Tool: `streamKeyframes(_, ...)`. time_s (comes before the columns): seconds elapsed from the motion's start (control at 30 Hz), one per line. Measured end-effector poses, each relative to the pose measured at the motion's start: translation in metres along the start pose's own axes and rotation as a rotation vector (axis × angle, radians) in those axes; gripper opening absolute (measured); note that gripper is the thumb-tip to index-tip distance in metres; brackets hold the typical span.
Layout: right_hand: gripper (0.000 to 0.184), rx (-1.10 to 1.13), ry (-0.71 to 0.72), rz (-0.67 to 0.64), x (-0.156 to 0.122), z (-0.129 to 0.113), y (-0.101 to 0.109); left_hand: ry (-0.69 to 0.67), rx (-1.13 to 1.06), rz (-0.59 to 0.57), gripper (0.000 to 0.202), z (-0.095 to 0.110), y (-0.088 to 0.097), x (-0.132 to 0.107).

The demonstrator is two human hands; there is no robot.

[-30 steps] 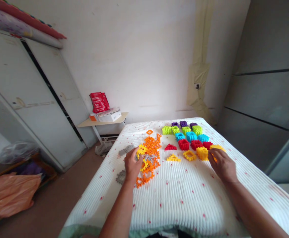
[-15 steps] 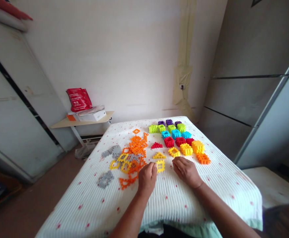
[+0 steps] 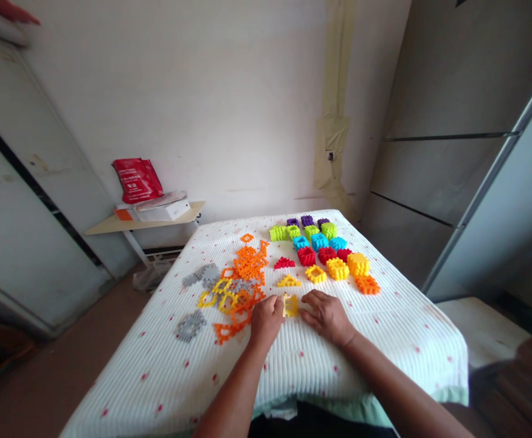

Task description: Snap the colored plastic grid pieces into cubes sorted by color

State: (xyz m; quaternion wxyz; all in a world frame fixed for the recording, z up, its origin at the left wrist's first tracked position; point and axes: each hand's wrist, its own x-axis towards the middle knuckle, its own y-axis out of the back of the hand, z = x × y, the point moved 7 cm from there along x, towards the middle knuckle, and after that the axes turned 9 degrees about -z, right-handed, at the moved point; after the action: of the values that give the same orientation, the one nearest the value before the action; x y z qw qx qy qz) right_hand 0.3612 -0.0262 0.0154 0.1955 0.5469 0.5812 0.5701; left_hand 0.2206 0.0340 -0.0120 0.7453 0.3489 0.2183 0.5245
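My left hand (image 3: 267, 317) is closed, thumb and fingers pinching the left edge of a yellow square building piece (image 3: 290, 306) with a window pattern. My right hand (image 3: 328, 314) is just to the right of that piece, its fingers bent and apart, with a small gap to it. Beyond the hands lie a yellow triangular piece (image 3: 289, 281) and a red triangular piece (image 3: 284, 263). Loose orange pieces (image 3: 250, 265) spread left of them, mixed with yellow frame pieces (image 3: 227, 302) and grey pieces (image 3: 191, 326).
Stacks sorted by colour stand at the right back: yellow (image 3: 337, 268), red (image 3: 307, 256), blue (image 3: 319, 241), green (image 3: 328, 230) and purple (image 3: 307, 221). An orange stack (image 3: 366, 285) is nearest on the right. A white ribbed cover (image 3: 156, 377) drapes the table. A side table (image 3: 110, 225) holds a red bag (image 3: 137, 181).
My right hand has moved left, close to the yellow square piece, and its fingers have spread somewhat. The square piece now looks turned in my left hand. The whole view has shifted slightly.
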Motion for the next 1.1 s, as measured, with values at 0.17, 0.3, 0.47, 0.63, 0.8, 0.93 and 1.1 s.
streamKeyframes(0.17, 0.036, -0.019, -0.2, -0.128, 0.005, -0.004, -0.014, -0.006, 0.111, 0.026, 0.034, 0.003, 0.002, 0.001)
streamKeyframes(0.3, 0.038, -0.068, -0.312, -0.116, 0.01, -0.011, -0.015, -0.007, 0.15, 0.018, 0.033, 0.001, 0.0, 0.002)
streamKeyframes(0.47, 0.03, -0.031, -0.368, -0.125, 0.008, -0.012, -0.019, 0.007, 0.167, -0.01, 0.035, -0.002, -0.003, 0.004)
streamKeyframes(0.63, 0.028, 0.062, -0.439, -0.062, -0.002, -0.005, -0.024, -0.012, 0.135, -0.015, 0.039, -0.001, -0.001, 0.003)
streamKeyframes(0.8, 0.033, 0.239, -0.417, 0.105, -0.012, 0.001, -0.012, -0.015, 0.019, -0.042, 0.041, -0.003, -0.002, 0.002)
streamKeyframes(0.93, 0.031, 0.118, -0.388, 0.376, -0.015, 0.027, 0.031, -0.01, -0.037, -0.041, 0.04, -0.006, -0.002, 0.002)
streamKeyframes(1.1, 0.032, -0.125, -0.562, 0.5, -0.014, 0.082, 0.07, -0.014, -0.048, -0.03, 0.038, -0.008, -0.003, 0.002)
